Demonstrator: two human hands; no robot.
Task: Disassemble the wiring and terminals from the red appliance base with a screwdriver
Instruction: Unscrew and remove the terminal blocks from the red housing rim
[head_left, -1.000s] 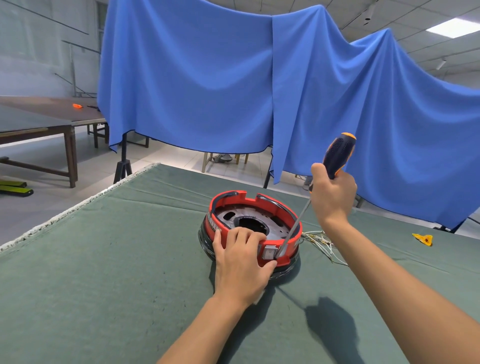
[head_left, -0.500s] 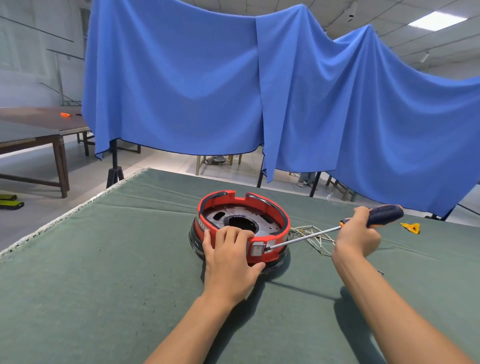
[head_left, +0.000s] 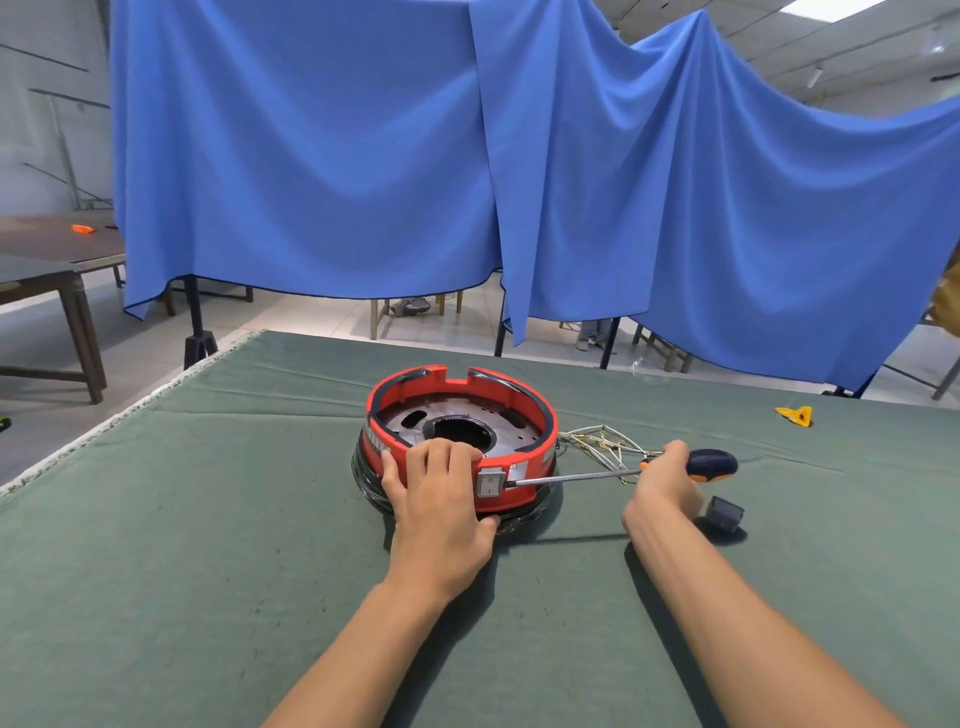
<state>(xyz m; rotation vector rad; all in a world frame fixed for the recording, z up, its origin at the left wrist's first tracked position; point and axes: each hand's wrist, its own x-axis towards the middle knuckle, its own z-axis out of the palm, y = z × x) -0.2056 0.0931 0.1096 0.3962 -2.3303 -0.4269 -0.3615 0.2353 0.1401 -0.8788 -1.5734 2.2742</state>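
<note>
The round red appliance base (head_left: 524, 400) sits on the green table cover (head_left: 208, 519), its metal plate with a centre hole facing up. My left hand (head_left: 441, 504) grips the near rim, fingers curled over the edge. A white rocker switch (head_left: 490, 484) sits in the front wall, just right of that hand. My right hand (head_left: 667, 480) holds the screwdriver (head_left: 714, 464) by its dark blue and orange handle. Its shaft lies nearly level, and the tip touches the base beside the switch. A tangle of white and yellow wires (head_left: 602, 441) lies right of the base.
A small dark grey block (head_left: 724, 513) lies on the cover by my right wrist. A yellow piece (head_left: 795, 414) rests at the far right. The cover's frayed left edge (head_left: 130, 410) marks the table side. Blue drapes (head_left: 363, 156) hang behind; a wooden table (head_left: 47, 270) stands far left.
My right hand swung the screwdriver down from steeply upright to nearly level, with the tip now at the side of the base by the switch. My left hand kept its grip on the rim.
</note>
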